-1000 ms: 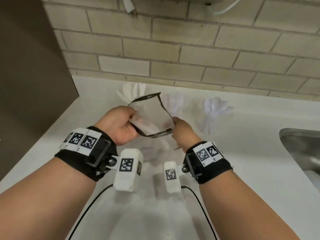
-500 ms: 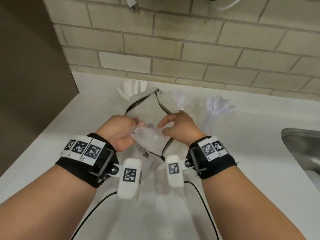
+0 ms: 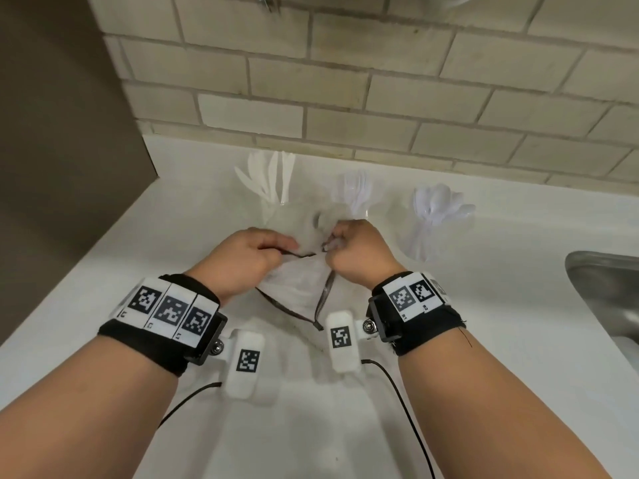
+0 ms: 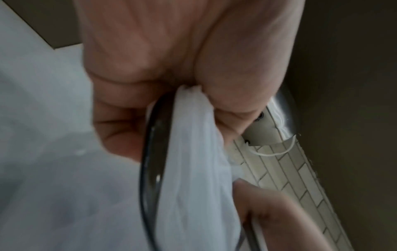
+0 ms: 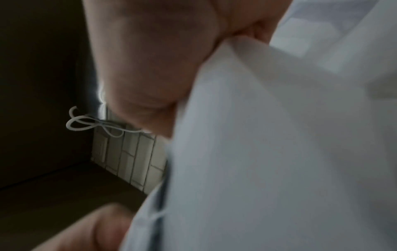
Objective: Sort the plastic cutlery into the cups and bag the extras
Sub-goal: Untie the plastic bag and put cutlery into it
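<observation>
A clear plastic bag [image 3: 301, 281] with a dark zip strip along its mouth hangs above the white counter [image 3: 484, 323], white cutlery showing faintly inside. My left hand [image 3: 249, 257] pinches the strip at the left end and my right hand [image 3: 352, 250] pinches it at the right, the two hands close together. The left wrist view shows the bag [image 4: 193, 169] bunched between thumb and fingers; the right wrist view shows the bag [image 5: 268, 144] filling the frame. Behind stand three clear cups: white knives [image 3: 269, 178], forks [image 3: 356, 188], spoons [image 3: 439, 205].
A brick wall [image 3: 345, 91] runs along the back of the counter. A dark panel [image 3: 62, 150] closes the left side. A steel sink [image 3: 608, 299] is set in at the right. Black cables [image 3: 408, 416] trail from the wrist cameras toward me.
The bag's mouth was spread wide a second ago; now it is pulled narrow. Both hands have moved up to the dark strip and come closer together.
</observation>
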A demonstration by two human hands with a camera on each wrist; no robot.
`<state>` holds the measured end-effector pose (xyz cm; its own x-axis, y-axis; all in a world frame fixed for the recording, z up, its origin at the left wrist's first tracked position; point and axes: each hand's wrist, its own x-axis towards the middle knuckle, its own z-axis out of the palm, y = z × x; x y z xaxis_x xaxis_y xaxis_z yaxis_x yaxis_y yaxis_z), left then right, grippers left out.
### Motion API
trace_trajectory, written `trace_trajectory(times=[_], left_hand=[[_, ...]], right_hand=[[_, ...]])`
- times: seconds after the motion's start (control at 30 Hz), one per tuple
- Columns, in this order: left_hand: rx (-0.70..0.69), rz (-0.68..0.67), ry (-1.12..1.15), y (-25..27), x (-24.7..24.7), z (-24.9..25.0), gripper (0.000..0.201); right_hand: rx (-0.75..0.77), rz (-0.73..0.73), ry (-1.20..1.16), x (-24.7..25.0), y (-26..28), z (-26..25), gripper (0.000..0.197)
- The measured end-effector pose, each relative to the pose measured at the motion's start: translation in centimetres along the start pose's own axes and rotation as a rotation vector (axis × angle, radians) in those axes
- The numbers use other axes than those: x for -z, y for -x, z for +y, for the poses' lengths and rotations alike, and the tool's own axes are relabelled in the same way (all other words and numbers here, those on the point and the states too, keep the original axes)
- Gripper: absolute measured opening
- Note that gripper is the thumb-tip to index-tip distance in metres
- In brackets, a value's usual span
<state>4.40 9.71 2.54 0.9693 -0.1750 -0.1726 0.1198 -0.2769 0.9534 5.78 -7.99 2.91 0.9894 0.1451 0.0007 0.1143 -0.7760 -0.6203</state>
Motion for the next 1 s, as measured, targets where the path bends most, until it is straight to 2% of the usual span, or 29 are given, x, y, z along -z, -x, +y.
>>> trace_trajectory(times=[0.03, 0.07, 0.1, 0.13, 0.17, 0.2, 0.23, 0.27, 0.3, 0.33, 0.37, 0.47, 0.5, 0.53, 0.57, 0.6, 0.67, 0.7, 0.77, 0.8, 0.87, 0.93, 0.97, 1.0], left_hand=[[0.056, 0.013, -0.016, -0.2, 0.2, -0.3, 0.02], [0.114, 0.034, -0.071, -0.1, 0.3, -0.3, 0.024], [0.102, 0.041, -0.135, 0.0, 0.4, -0.4, 0.031], [0.068, 0.025, -0.201, -0.1, 0.2, -0.6, 0.039], [0.03, 0.039, -0.259, -0.3, 0.2, -0.9, 0.04], [0.055, 0.052, -0.286, -0.2, 0.0, -0.9, 0.033], [0.089, 0.064, -0.322, -0.1, -0.1, -1.0, 0.028], [0.112, 0.072, -0.376, -0.2, -0.1, -1.4, 0.035], [0.121, 0.07, -0.414, -0.2, -0.2, -1.6, 0.044], [0.122, 0.059, -0.452, -0.2, -0.4, -1.8, 0.051], [0.107, 0.054, -0.474, -0.1, -0.5, -2.0, 0.059], [0.08, 0.021, -0.416, 0.1, -1.0, -2.1, 0.079], [0.057, 0.02, -0.401, -0.1, -1.1, -2.2, 0.082], [0.042, 0.023, -0.396, -0.2, -1.3, -2.2, 0.086], [0.049, 0.027, -0.411, -0.4, -1.3, -2.3, 0.088], [0.051, 0.031, -0.422, -0.4, -1.3, -2.3, 0.084], [0.046, 0.04, -0.472, -0.6, -1.0, -3.0, 0.057], [0.058, 0.027, -0.511, -0.7, -0.8, -3.4, 0.049], [0.086, -0.047, -0.64, -0.6, -0.7, -3.7, 0.044], [0.095, -0.091, -0.762, -0.6, -0.7, -3.8, 0.045], [0.092, -0.116, -0.991, -0.5, -0.8, -4.1, 0.048], [-0.032, 0.053, -0.972, -0.2, -1.0, -4.1, 0.047], [-0.152, 0.161, -0.902, -0.2, -1.0, -4.0, 0.04], [-0.254, 0.206, -0.874, -0.1, -1.1, -3.8, 0.035]], right_hand=[[-0.014, 0.034, -0.024, -0.2, -0.1, 0.2, 0.022], [-0.026, 0.062, -0.026, -0.5, -0.2, 0.4, 0.032], [-0.032, 0.058, 0.033, -1.0, -0.2, 0.5, 0.04], [-0.004, 0.016, 0.121, -1.2, -0.1, 0.5, 0.039], [0.007, -0.067, 0.217, -1.3, 0.1, 0.6, 0.026], [0.008, -0.203, 0.3, -1.3, 0.3, 0.7, 0.016], [-0.019, -0.354, 0.347, -1.3, 0.5, 1.0, 0.04], [-0.051, -0.48, 0.376, -1.3, 0.6, 1.4, 0.062], [-0.069, -0.514, 0.401, -1.1, 0.5, 1.7, 0.072], [-0.043, -0.456, 0.404, -1.0, 0.3, 1.9, 0.073], [0.012, -0.331, 0.38, -0.9, 0.3, 1.9, 0.067], [0.351, 0.153, 0.126, -1.0, 1.1, 0.7, 0.035], [0.463, 0.209, 0.05, -1.2, 1.3, 0.2, 0.031], [0.542, 0.197, 0.037, -1.5, 1.6, 0.0, 0.031], [0.54, 0.091, 0.082, -1.8, 1.7, -0.3, 0.032], [0.458, -0.061, 0.201, -2.0, 1.8, -0.4, 0.031], [0.231, -0.243, 0.494, -2.3, 1.5, 0.5, 0.034], [0.147, -0.283, 0.574, -2.4, 1.3, 1.3, 0.049], [0.064, -0.332, 0.55, -2.9, 1.1, 2.4, 0.091], [0.059, -0.334, 0.504, -3.1, 0.8, 2.7, 0.104], [0.067, -0.335, 0.448, -3.5, 0.4, 3.0, 0.113], [0.065, -0.356, 0.411, -3.6, 0.1, 3.1, 0.115], [0.066, -0.366, 0.396, -3.6, 0.1, 3.1, 0.113], [0.077, -0.363, 0.391, -3.7, 0.1, 3.0, 0.109]])
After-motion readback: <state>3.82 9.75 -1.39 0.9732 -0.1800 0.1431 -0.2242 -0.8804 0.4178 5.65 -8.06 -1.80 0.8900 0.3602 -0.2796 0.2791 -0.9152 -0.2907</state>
